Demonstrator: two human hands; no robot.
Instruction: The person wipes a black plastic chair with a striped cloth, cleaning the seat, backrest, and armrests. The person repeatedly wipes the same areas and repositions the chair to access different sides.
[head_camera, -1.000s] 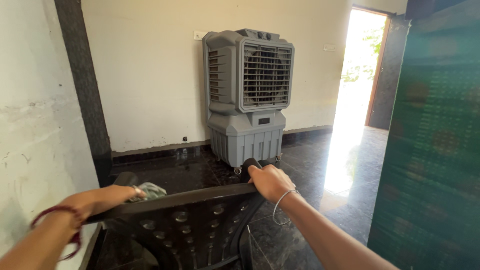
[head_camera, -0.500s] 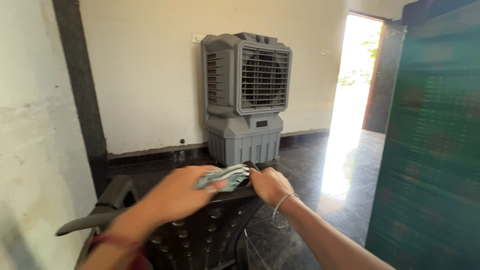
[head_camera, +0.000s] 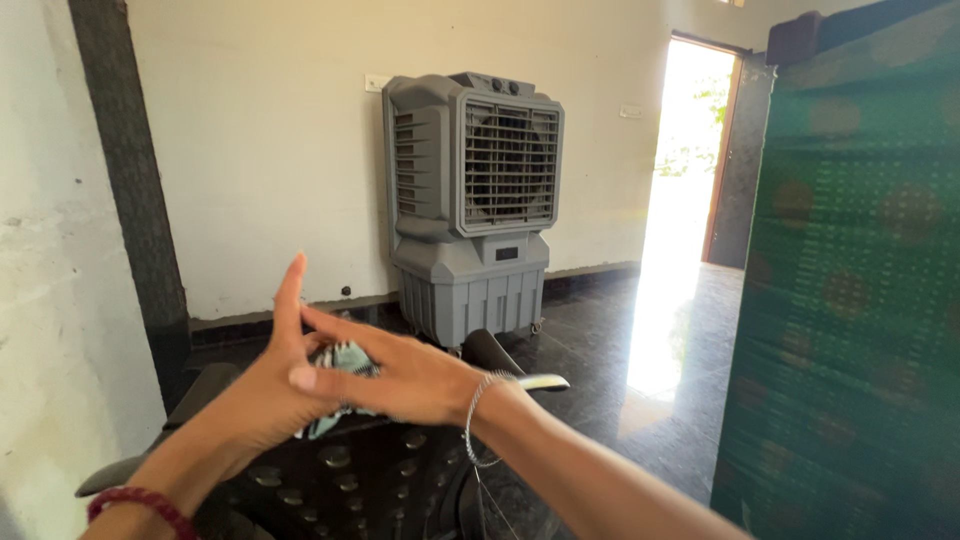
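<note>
The two hands meet above the back of a dark plastic chair (head_camera: 360, 470), with a crumpled pale green-and-white cloth (head_camera: 340, 362) caught between them. The left hand (head_camera: 265, 395) has its grip opened wide, index finger pointing up, and the cloth lies against its palm. The right hand (head_camera: 400, 375) crosses over from the right, fingers stretched flat and close together over the cloth, pressing it toward the left palm; whether any right finger curls round it cannot be told. A thin silver bangle (head_camera: 478, 415) circles the right wrist and a red thread band (head_camera: 140, 505) the left.

Under the hands, the chair back shows rows of round holes, and its armrests stick out on either side. Behind stands a grey air cooler (head_camera: 470, 205) on small castors, on a dark glossy floor (head_camera: 600, 340) against a cream wall (head_camera: 260, 150). A bright open doorway (head_camera: 685, 170) lies to the right, and a green patterned panel (head_camera: 850, 280) fills the right edge.
</note>
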